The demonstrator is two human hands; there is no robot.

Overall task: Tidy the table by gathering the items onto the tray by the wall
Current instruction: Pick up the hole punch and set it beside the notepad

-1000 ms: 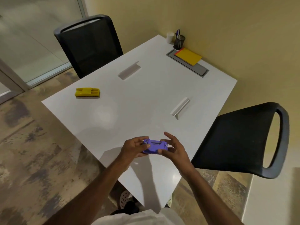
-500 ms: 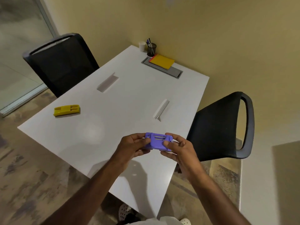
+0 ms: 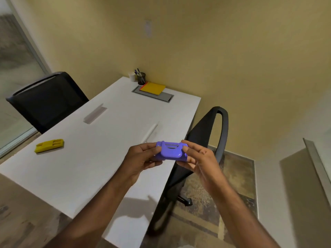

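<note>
A purple plastic hole punch is held in the air over the right edge of the white table. My left hand grips its left end and my right hand pinches its right end. A yellow plastic piece of similar shape lies on the table at the left. By the wall at the far end lies a grey tray with a yellow notepad on it.
A black mesh pen cup and a white cup stand behind the tray. Two white angled strips lie mid-table. One black chair stands at the left, another at the right.
Both hands have lifted the purple hole punch off the table and higher in view. The camera has tilted up and swung right, showing more of the wall.
</note>
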